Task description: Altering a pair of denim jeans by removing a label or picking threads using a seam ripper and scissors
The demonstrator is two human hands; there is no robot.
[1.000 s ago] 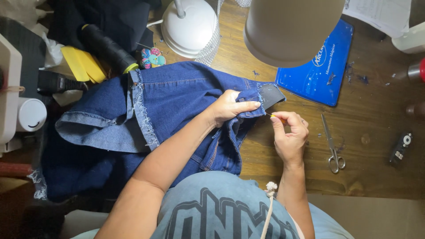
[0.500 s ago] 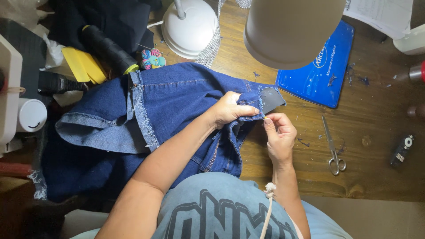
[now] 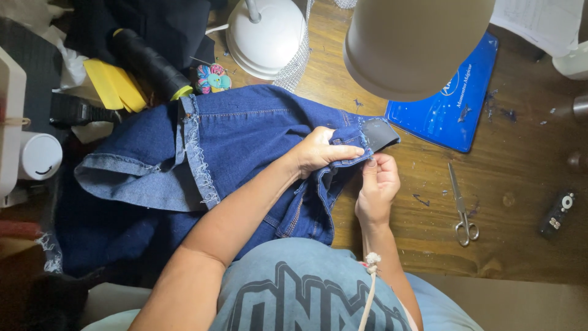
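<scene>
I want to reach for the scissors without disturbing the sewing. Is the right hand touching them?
Apart. The head view shows the right hand pinching the edge of the blue jeans, with bare wooden table between it and the scissors.

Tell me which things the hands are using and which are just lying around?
In use:
- blue jeans
- left hand gripping the jeans edge
- right hand pinching that same edge

Lying about:
- scissors
- black thread spool
- flower pincushion
- blue mat
- lamp
- small remote

Dark blue jeans (image 3: 245, 147) lie crumpled on the table, frayed hem exposed.
</scene>
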